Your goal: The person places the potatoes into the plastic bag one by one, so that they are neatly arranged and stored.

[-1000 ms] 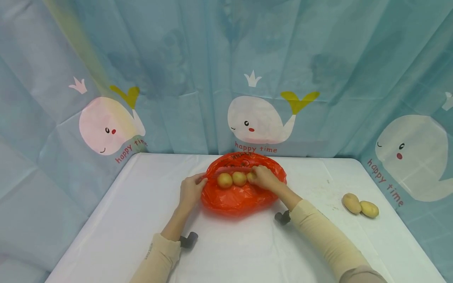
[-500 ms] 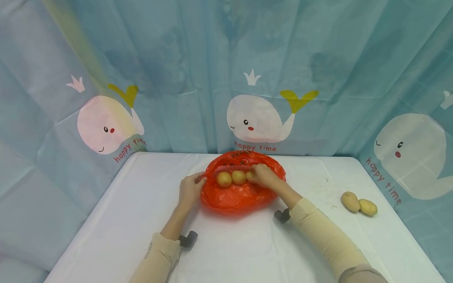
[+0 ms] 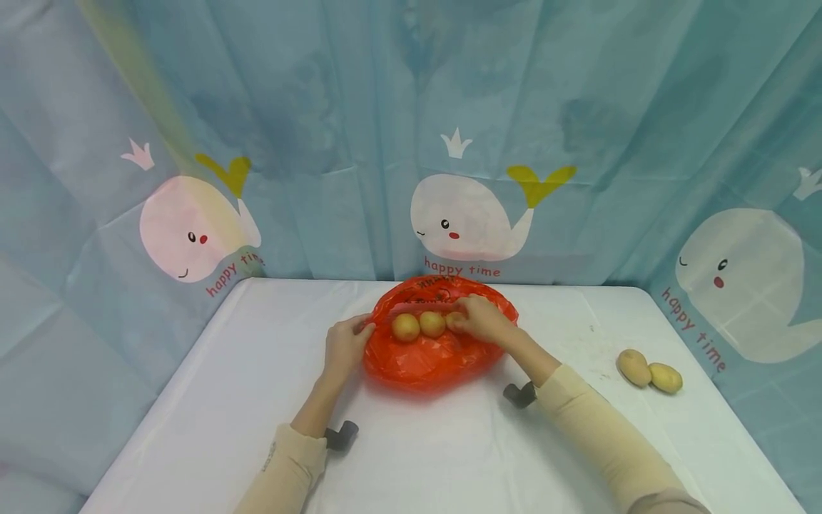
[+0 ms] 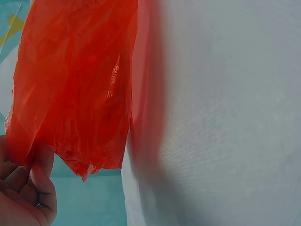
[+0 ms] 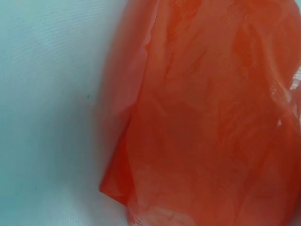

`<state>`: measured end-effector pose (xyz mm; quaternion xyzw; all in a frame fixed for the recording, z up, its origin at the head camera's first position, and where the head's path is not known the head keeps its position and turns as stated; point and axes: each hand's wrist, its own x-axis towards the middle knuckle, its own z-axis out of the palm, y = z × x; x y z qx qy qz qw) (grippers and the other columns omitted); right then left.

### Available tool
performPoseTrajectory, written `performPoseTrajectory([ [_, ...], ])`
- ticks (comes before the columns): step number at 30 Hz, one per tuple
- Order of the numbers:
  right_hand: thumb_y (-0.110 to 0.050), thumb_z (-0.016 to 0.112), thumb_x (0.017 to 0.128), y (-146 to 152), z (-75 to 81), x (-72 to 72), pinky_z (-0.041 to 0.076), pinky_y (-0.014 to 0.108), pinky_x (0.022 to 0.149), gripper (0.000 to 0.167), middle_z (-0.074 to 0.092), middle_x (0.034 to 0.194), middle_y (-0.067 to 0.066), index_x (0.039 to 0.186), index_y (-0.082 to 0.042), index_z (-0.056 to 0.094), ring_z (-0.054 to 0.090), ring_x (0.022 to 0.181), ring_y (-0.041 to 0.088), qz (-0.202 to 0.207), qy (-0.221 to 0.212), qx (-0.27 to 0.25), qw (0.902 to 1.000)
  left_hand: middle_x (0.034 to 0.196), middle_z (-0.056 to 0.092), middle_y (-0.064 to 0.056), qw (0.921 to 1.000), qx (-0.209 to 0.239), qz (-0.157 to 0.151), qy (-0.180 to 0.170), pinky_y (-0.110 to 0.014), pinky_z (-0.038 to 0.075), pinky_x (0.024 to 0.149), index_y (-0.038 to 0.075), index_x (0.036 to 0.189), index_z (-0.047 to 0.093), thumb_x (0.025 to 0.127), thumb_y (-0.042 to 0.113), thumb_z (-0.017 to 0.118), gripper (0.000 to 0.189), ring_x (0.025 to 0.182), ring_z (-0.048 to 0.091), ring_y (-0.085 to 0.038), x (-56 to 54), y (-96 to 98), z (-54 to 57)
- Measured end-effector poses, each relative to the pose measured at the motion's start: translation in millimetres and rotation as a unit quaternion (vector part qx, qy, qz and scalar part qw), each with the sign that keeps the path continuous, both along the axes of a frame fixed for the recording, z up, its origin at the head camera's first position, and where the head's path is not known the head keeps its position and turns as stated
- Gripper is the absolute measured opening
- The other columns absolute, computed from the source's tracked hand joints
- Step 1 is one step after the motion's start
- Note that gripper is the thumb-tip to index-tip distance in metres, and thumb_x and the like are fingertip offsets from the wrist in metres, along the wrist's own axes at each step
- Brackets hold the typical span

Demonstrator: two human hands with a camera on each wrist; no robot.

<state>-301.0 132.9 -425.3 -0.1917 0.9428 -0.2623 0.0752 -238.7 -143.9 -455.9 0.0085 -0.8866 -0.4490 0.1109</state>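
A red plastic bag lies with its mouth spread wide near the back edge of the table. Inside it, a row of potatoes shows: one potato at the left, another potato in the middle, and a third potato at the right. My left hand pinches the bag's left edge between thumb and fingers; the left wrist view shows the film hanging from that grip. My right hand reaches into the mouth, its fingers round the right potato. Red film fills the right wrist view and hides that hand.
Two more potatoes, a browner potato and a yellower potato, lie side by side at the right of the white table. A blue curtain with whale prints stands along the back and sides.
My right hand has lifted slightly and its forearm has shifted a little right, so more of the right potato shows. My left hand stays on the bag's edge.
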Motion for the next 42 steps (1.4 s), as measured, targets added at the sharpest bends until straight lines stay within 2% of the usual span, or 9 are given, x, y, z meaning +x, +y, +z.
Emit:
performPoseTrajectory([
  [4, -0.025, 0.07, 0.09, 3.8, 3.4, 5.3, 0.053, 0.046, 0.097, 0.047, 0.066, 0.115, 0.013, 0.128, 0.0, 0.06, 0.057, 0.105, 0.027, -0.003, 0.006, 0.007, 0.9999, 0.12, 0.07, -0.015, 1.0, 0.002, 0.001, -0.001, -0.043, 0.056, 0.092, 0.006, 0.124, 0.067, 0.094, 0.018, 0.065, 0.032, 0.114, 0.065, -0.033, 0.6, 0.3, 0.5],
  [7, -0.027, 0.07, 0.09, 7.6, 6.8, 8.9, 0.052, 0.047, 0.097, 0.048, 0.064, 0.119, 0.016, 0.128, 0.0, 0.06, 0.057, 0.11, 0.029, 0.003, 0.027, 0.015, 0.9995, 0.118, 0.07, -0.016, 1.0, 0.002, 0.003, -0.001, -0.043, 0.056, 0.092, 0.005, 0.123, 0.067, 0.094, 0.017, 0.065, 0.032, 0.113, 0.066, -0.033, 1.1, 1.0, 1.6],
  [13, -0.027, 0.07, 0.09, 14.2, 10.3, 15.3, 0.052, 0.047, 0.097, 0.046, 0.065, 0.117, 0.017, 0.126, 0.001, 0.061, 0.059, 0.109, 0.03, 0.007, 0.067, 0.03, 0.9973, 0.119, 0.07, -0.015, 0.9999, 0.004, 0.004, -0.013, -0.042, 0.056, 0.092, 0.005, 0.125, 0.066, 0.095, 0.018, 0.064, 0.033, 0.112, 0.066, -0.033, 1.9, 1.4, 3.5],
  [19, -0.027, 0.071, 0.089, 21.6, 13.5, 20.4, 0.05, 0.049, 0.099, 0.045, 0.065, 0.12, 0.016, 0.125, -0.001, 0.062, 0.059, 0.113, 0.032, 0.011, 0.066, 0.022, 0.9975, 0.12, 0.07, -0.014, 0.9996, 0.011, 0.007, -0.024, -0.042, 0.057, 0.092, 0.006, 0.126, 0.066, 0.095, 0.019, 0.064, 0.034, 0.113, 0.066, -0.032, 2.9, 1.1, 3.3],
  [26, -0.023, 0.071, 0.089, 35.4, 20.0, 21.6, 0.047, 0.053, 0.103, 0.044, 0.064, 0.124, 0.018, 0.125, 0.0, 0.062, 0.058, 0.117, 0.035, 0.014, 0.057, -0.001, 0.9983, 0.12, 0.07, -0.014, 0.9997, 0.011, 0.006, -0.02, -0.041, 0.056, 0.092, 0.006, 0.126, 0.066, 0.095, 0.019, 0.064, 0.034, 0.113, 0.066, -0.031, 2.9, 0.6, 3.4],
  [37, -0.021, 0.07, 0.089, 63.0, 28.7, 28.4, 0.052, 0.053, 0.097, 0.043, 0.065, 0.119, 0.021, 0.125, 0.001, 0.063, 0.06, 0.11, 0.036, 0.007, 0.068, -0.013, 0.9976, 0.121, 0.07, -0.014, 0.9996, 0.009, 0.008, -0.024, -0.042, 0.056, 0.092, 0.007, 0.126, 0.065, 0.095, 0.019, 0.064, 0.034, 0.113, 0.066, -0.031, 1.7, 0.9, 3.0],
  [42, -0.021, 0.07, 0.089, 72.3, 31.8, 32.8, 0.055, 0.052, 0.093, 0.042, 0.065, 0.117, 0.019, 0.125, 0.001, 0.063, 0.061, 0.11, 0.037, -0.006, 0.059, -0.027, 0.9979, 0.121, 0.07, -0.014, 0.9997, 0.009, 0.01, -0.019, -0.042, 0.056, 0.093, 0.007, 0.126, 0.066, 0.095, 0.019, 0.064, 0.033, 0.114, 0.066, -0.031, 2.7, 1.9, 3.3],
])
